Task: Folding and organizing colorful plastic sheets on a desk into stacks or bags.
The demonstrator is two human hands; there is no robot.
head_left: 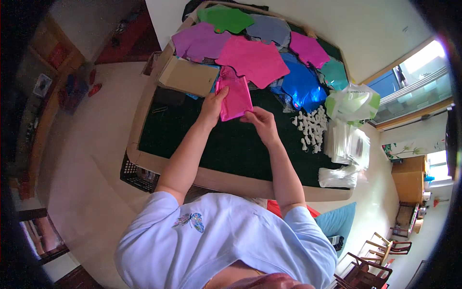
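Above the dark green table top [226, 154], both my hands hold a shiny pink folded foil packet [235, 98]. My left hand [212, 108] is closed round its left edge, thumb on top. At its lower right corner, the fingers of my right hand [262, 124] pinch the foil. Just beyond the packet lies a large flat pink foil sheet [252, 60]. Beside it, left of the sheet, is an opened brown cardboard box [190, 77]. What the foil pieces are, I cannot tell.
Purple [199, 41], green [226, 19], grey [269, 30], magenta [308, 49], teal [334, 73] and blue foil pieces [303, 86] cover the far side. To the right sit small white pieces [313, 127], a white-green plastic bag [353, 103] and clear plastic sleeves [349, 142].
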